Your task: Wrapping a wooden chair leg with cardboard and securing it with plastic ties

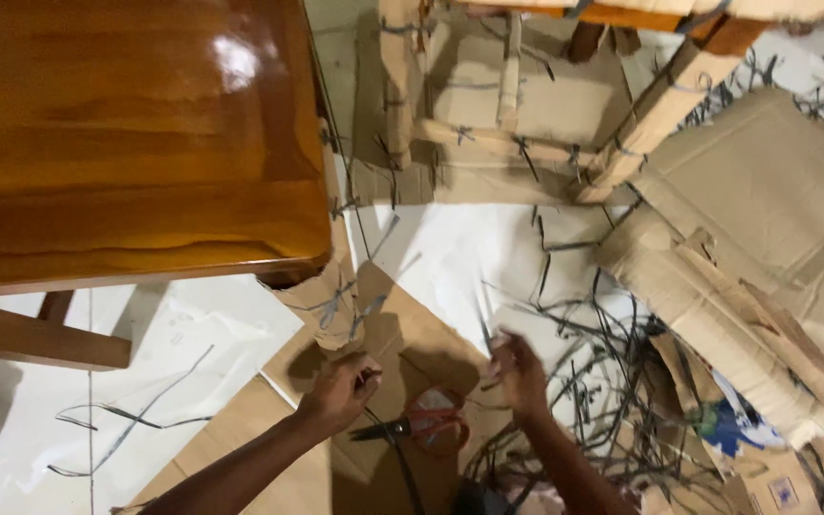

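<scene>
The person's left hand (340, 391) has its fingers closed around a thin dark strap (383, 448), near the cardboard-wrapped leg (331, 300) of the wooden bench (135, 133). The right hand (517, 372) pinches another thin strap end with pressed fingertips. Between the hands, toward 6 o'clock, red-handled scissors (422, 420) lie on flat cardboard (402, 343). A heap of cut straps (593, 401) lies at 3 o'clock.

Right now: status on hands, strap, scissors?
Left hand pinching dark strap. Right hand gripping another strand. Red scissors lying on cardboard between them. Strap tangle beside right hand.
</scene>
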